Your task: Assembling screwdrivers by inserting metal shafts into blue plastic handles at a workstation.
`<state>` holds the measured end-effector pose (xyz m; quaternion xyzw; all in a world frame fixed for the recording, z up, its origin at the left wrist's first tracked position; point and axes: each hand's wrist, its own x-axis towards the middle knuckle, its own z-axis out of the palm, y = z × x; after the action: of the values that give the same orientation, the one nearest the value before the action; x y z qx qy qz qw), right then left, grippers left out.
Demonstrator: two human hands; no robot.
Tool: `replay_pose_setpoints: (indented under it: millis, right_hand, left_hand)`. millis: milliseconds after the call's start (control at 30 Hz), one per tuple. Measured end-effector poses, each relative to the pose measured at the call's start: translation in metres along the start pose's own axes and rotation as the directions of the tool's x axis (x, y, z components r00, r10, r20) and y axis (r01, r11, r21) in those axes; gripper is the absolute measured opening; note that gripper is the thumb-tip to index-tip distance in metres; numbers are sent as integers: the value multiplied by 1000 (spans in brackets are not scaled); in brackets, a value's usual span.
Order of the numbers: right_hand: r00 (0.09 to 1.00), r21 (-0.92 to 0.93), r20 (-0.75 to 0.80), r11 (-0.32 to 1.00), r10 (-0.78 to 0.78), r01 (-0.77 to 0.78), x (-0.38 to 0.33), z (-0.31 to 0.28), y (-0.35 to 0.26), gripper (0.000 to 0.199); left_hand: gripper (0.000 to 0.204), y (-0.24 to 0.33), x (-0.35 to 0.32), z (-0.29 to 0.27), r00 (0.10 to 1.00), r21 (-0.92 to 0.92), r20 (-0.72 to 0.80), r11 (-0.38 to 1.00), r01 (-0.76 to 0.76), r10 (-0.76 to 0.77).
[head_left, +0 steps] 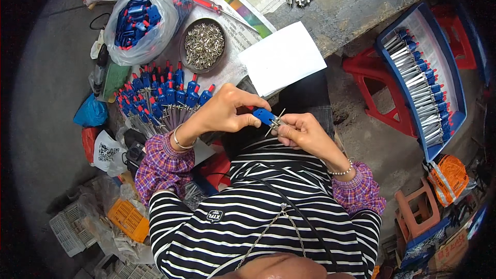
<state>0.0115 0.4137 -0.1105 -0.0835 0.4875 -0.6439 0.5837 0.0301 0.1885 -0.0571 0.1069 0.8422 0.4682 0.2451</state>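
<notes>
Left hand (pixel 219 111) pinches a blue plug body (pixel 263 115); right hand (pixel 302 133) is closed on its metal prongs (pixel 276 122), held above the lap. A fan of finished pieces (pixel 163 98) lies on the bench (pixel 351 0), more fill the blue tray (pixel 460 80); a bag of blue bodies (pixel 137 20) apparently remains.

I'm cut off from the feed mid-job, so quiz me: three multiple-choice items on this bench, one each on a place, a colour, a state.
1. Where is the round bowl of screws?
A. beside the clear bag of blue parts
B. in the blue tray
C. on the red stool

2. What colour is the small part in the left hand?
A. yellow
B. blue
C. green

3. How is the right hand?
A. flat on the table
B. hanging free
C. pinching thin metal pins

Key: 1 A, they sit side by side; 2 B, the body is blue; 3 C, fingers close on the pins.
</notes>
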Motion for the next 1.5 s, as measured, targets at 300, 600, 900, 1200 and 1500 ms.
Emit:
replay_pose_setpoints:
  millis: [300, 600, 900, 1200, 1500]
  right_hand:
    - [1000, 10, 23, 1000, 20, -20, -3, 2, 4, 14]
    - [999, 6, -33, 1000, -6, 6, -2, 6, 6, 15]
    - [998, -36, -43, 998, -49, 47, -2, 5, 4, 17]
    - [999, -33, -24, 998, -45, 45, -2, 3, 0, 17]
    - [991, 85, -122, 996, 49, -38, -1, 8, -2, 15]
  left_hand:
    - [28, 5, 5, -3, 992, -27, 114, 998, 55, -51]
    - [27, 2, -4, 2, 1000, 22, -17, 1000, -1, 1]
    - [27, -3, -3, 2, 998, 2, -23, 999, -51, 51]
    - [27, 0, -2, 1, 999, 26, -27, 999, -26, 26]
    - [36, 3, -14, -29, 901, 65, -432, 998, -19, 45]
